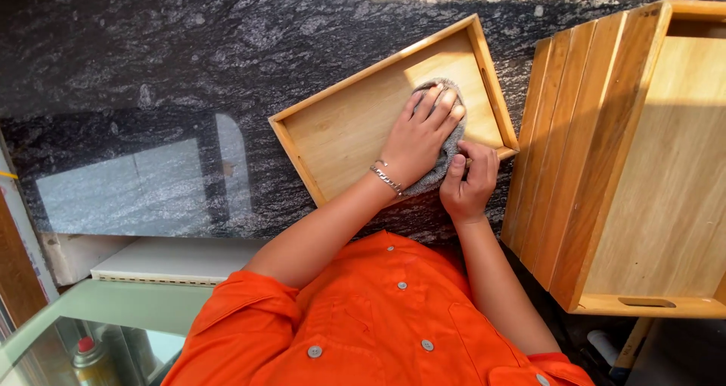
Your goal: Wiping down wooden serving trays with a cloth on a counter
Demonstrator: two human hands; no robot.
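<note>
Left hand [422, 133] flat, open, pressing grey cloth [446, 155] inside wooden tray [344, 129], frame centre; right hand [469, 182] pinching tray's near rim. Risk: tray skids on polished stone counter [189, 68] if grip slackens, knocks stacked trays [635, 159] right.

- The person is wearing a bright orange shirt [378, 318], which is filling the lower middle of the head view, from about seven o'clock round to five o'clock.
- Small round grey buttons [402, 285] are running down the shirt front, with more showing toward six o'clock.
- The short sleeves are ending above the elbows, one sleeve cuff [253, 288] bunching in soft folds at seven o'clock.
- A silver chain bracelet [386, 179] is circling the wrist of the left hand [420, 136], just above centre.
- The right hand [470, 182] is wearing nothing; its forearm is bare.
</note>
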